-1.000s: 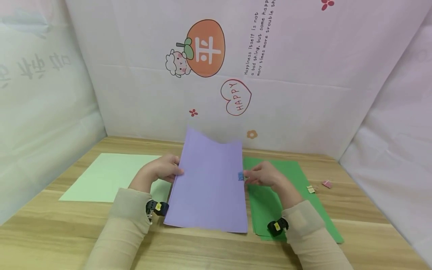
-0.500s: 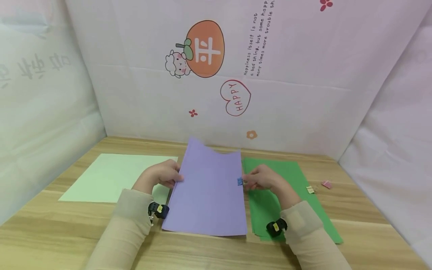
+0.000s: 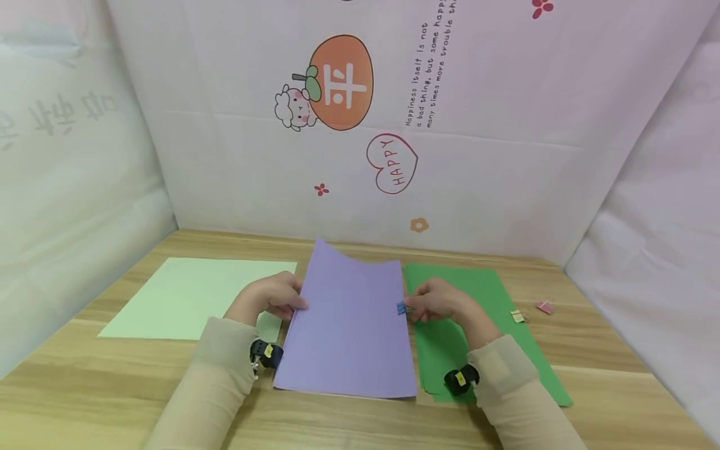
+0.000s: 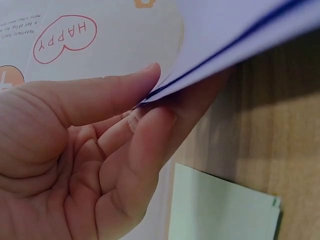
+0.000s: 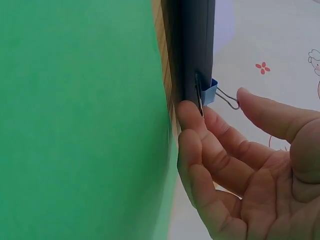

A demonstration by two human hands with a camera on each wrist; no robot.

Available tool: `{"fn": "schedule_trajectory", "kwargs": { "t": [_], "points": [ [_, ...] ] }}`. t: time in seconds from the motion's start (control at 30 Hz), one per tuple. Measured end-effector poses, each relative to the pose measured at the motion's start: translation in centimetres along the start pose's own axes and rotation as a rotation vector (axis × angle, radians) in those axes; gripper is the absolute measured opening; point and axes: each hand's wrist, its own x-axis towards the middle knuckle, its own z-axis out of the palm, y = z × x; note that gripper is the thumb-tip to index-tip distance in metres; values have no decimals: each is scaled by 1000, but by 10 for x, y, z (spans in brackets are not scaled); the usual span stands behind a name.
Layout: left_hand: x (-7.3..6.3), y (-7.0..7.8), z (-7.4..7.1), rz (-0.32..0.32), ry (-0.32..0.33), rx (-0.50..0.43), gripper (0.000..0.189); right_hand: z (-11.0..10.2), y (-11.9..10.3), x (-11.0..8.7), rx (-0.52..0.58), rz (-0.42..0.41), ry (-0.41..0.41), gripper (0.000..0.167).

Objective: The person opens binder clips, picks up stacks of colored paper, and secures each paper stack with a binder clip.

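Observation:
A stack of purple paper (image 3: 349, 331) stands tilted in the middle of the table, its far edge raised and curved. My left hand (image 3: 275, 297) pinches its left edge; in the left wrist view the thumb lies above and the fingers below the sheets (image 4: 200, 75). On the stack's right edge sits a blue binder clip (image 3: 401, 308). My right hand (image 3: 435, 300) holds that clip by its wire handles. In the right wrist view the thumb touches one wire loop, and the fingers lie by the other side of the clip (image 5: 209, 93).
Light green paper (image 3: 180, 294) lies flat at the left. Green sheets (image 3: 495, 337) lie at the right, partly under the right arm. A yellow binder clip (image 3: 517, 316) and a pink binder clip (image 3: 544, 307) lie beside them. A printed cloth (image 3: 253, 175) hangs behind the table.
The purple stack has come down and its far edge sits lower. Both hands have moved slightly down with it, keeping hold of the paper and the blue binder clip.

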Motion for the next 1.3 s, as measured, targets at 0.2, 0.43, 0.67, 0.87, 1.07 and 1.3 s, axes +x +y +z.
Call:
{"fn": "schedule_trajectory", "kwargs": {
  "t": [0.2,0.43,0.67,0.87,1.07,1.3],
  "points": [
    [0,-2,-1,-33,38,-5,17,1,1,-1,8,6,-12,27],
    [-2,-7,-9,-49,50,-55,38,-1,1,-2,-13,21,-12,30],
    [-7,-7,-13,-49,46,-63,44,-4,2,-1,-4,27,-22,33],
    [-9,-8,-19,-41,47,-71,47,-6,3,0,7,40,-20,33],
    [-15,-7,-25,28,44,50,46,-13,2,-3,-17,17,-27,37],
    [-24,-3,-28,300,51,298,42,-34,-1,-18,-82,-28,40,48]
  ]
}}
